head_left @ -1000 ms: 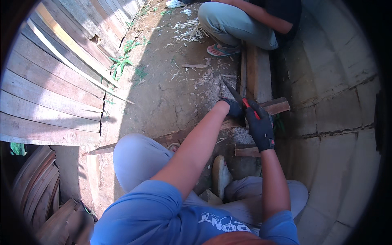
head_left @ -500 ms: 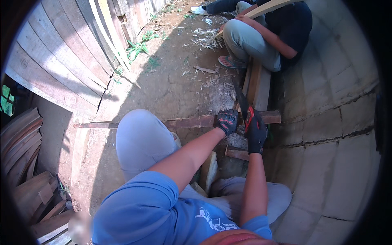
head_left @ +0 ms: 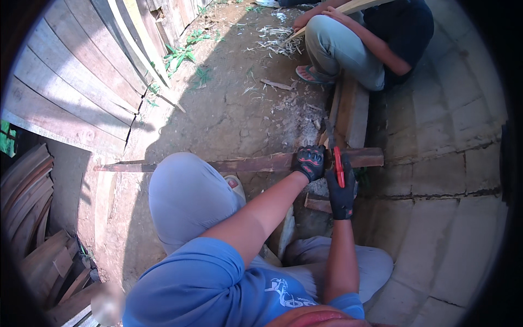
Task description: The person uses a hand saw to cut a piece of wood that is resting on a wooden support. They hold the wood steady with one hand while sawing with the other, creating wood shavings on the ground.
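Observation:
A long, narrow wooden board (head_left: 256, 163) lies crosswise in front of my knees, its right end resting over other timber. My left hand (head_left: 310, 162), in a black glove with red knuckle trim, is closed over the board and presses it down. Just right of it, my gloved right hand (head_left: 341, 193) grips the red handle of a handsaw (head_left: 339, 163). The dark saw blade points away from me and crosses the board close to my left fingers. How deep the blade sits in the wood cannot be made out.
Beyond the board, a co-worker (head_left: 348, 49) squats holding a pale wood strip (head_left: 357, 6), with shavings (head_left: 280, 41) nearby. Lengthwise timbers (head_left: 351, 117) and sawdust (head_left: 305, 122) lie ahead. A block wall (head_left: 436, 169) stands right, a plank wall (head_left: 71, 82) left, stacked curved boards (head_left: 27, 191) lower left.
My right hand has drawn the saw back toward me, so less blade shows beyond the board. My left hand stays on the board. The view has shifted slightly.

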A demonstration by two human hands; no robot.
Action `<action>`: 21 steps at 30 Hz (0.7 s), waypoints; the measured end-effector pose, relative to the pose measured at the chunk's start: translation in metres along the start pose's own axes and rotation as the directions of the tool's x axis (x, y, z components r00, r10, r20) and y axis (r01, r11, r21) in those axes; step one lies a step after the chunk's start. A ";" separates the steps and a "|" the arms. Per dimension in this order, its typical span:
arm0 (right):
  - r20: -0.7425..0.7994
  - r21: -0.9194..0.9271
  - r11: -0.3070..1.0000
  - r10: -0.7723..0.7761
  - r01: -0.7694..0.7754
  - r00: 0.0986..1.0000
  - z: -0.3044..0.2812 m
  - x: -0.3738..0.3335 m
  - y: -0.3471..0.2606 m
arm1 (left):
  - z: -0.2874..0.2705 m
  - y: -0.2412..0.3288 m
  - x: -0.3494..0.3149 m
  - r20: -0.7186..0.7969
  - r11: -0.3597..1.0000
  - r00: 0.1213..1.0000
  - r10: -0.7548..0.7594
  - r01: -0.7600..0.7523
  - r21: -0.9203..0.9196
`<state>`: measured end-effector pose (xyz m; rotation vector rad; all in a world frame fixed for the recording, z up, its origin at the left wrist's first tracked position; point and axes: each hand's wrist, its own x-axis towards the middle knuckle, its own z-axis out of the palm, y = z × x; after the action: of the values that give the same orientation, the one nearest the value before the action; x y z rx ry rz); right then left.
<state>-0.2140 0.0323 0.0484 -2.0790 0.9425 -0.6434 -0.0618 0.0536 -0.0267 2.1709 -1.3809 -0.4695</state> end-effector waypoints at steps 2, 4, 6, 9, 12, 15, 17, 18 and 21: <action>0.033 -0.051 0.994 -0.091 0.093 0.995 -0.002 0.002 -0.002 | 0.009 -0.007 0.008 -0.031 1.000 0.999 0.010 -0.009 0.027; 0.065 -0.123 0.985 -0.117 0.124 0.991 0.001 0.004 -0.004 | 0.017 -0.017 0.015 -0.015 1.000 1.000 0.011 -0.011 0.021; 0.091 -0.216 0.971 -0.082 0.100 0.992 0.009 0.007 -0.008 | 0.024 -0.027 0.018 -0.046 1.000 0.999 0.020 -0.020 -0.008; 0.027 -0.231 0.969 -0.079 0.083 0.997 0.009 0.004 0.002 | 0.019 -0.009 0.017 -0.021 1.000 1.000 -0.019 0.019 -0.022; -0.025 -0.272 0.960 -0.083 0.073 0.996 0.014 0.005 -0.003 | 0.012 -0.010 0.010 -0.015 0.999 0.999 -0.031 0.031 -0.040; -0.082 0.088 0.977 0.201 -0.194 0.976 0.009 0.017 -0.005 | 0.007 -0.009 0.000 -0.061 0.996 0.997 0.040 -0.035 0.087; -0.110 0.185 0.948 0.282 -0.259 0.953 -0.002 0.023 -0.002 | -0.002 0.001 0.002 0.011 0.998 0.999 0.030 -0.031 0.048; -0.126 0.204 0.939 0.306 -0.277 0.944 -0.007 0.025 0.000 | -0.006 0.003 0.003 0.050 0.999 0.998 0.025 -0.027 0.035; -0.156 0.247 0.911 0.373 -0.330 0.914 -0.004 0.031 -0.010 | 0.004 -0.010 0.003 -0.008 0.995 0.999 0.032 -0.031 0.090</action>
<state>-0.1945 0.0109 0.0629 -1.6173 1.2680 -0.7327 -0.0556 0.0530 -0.0355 2.2160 -1.4547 -0.3919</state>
